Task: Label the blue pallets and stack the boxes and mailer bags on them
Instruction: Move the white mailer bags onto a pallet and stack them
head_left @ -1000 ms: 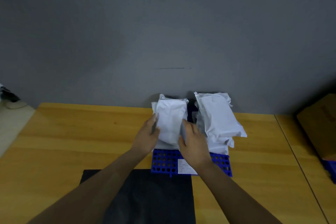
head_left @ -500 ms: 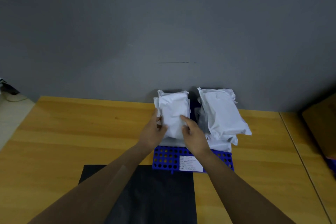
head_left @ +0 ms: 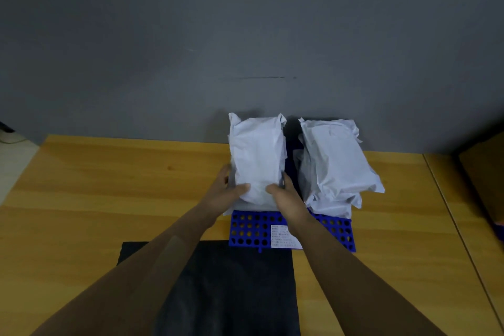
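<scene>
Left hand (head_left: 222, 195) & right hand (head_left: 289, 199) both grip the near end of a plump white plastic mailer bag (head_left: 256, 155): thumbs pressed on top, fingers curled round its L & R sides. Bag lies lengthwise, top of the left pile on the perforated blue plastic pallet (head_left: 249, 232), w/ more white bag edges showing under it. On the pallet's right half sits a second pile of crumpled white mailer bags (head_left: 336, 163), top one tilted, slightly overhanging the pallet's right edge; dark gap btw the two piles. White printed paper label (head_left: 283, 236) is stuck on the pallet's near strip, text too small to read. Black rectangular mat (head_left: 231, 289) touches the pallet's near edge. Pallet rests on a light wooden table (head_left: 109, 199), its far side against a grey wall (head_left: 245, 35). Brown cardboard box (head_left: 486, 172) well right of the pallet.
</scene>
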